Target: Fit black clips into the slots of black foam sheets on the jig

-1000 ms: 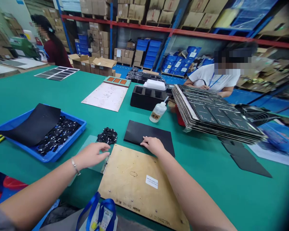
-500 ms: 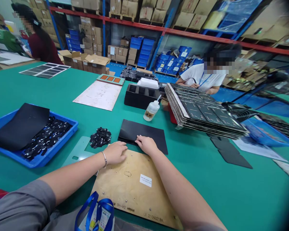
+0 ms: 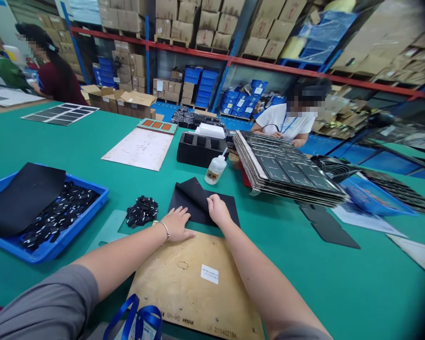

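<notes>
My right hand (image 3: 219, 211) pinches the near edge of a black sheet (image 3: 194, 194) and bends it up and over. Beneath it lies at least one more black sheet (image 3: 232, 208), flat on the green table. My left hand (image 3: 176, 225) rests with fingers spread across the far edge of a wooden board (image 3: 177, 288) and the near edge of the black sheets. The board lies close to my body, with a white label (image 3: 210, 274) and printed marks. Left of my hand is a pile of small black pieces (image 3: 142, 211).
A blue tray (image 3: 99, 200) of small black pieces and a black sheet stands left. Beyond the sheets are a plastic squeeze bottle (image 3: 215, 170) and a black foam block (image 3: 194, 156). A tall stack of panels (image 3: 286, 172) stands right. Two other people are further off.
My right hand has lifted the near edge of the top black sheet and curled it back. My left hand has spread its fingers flatter. The view has shifted slightly.
</notes>
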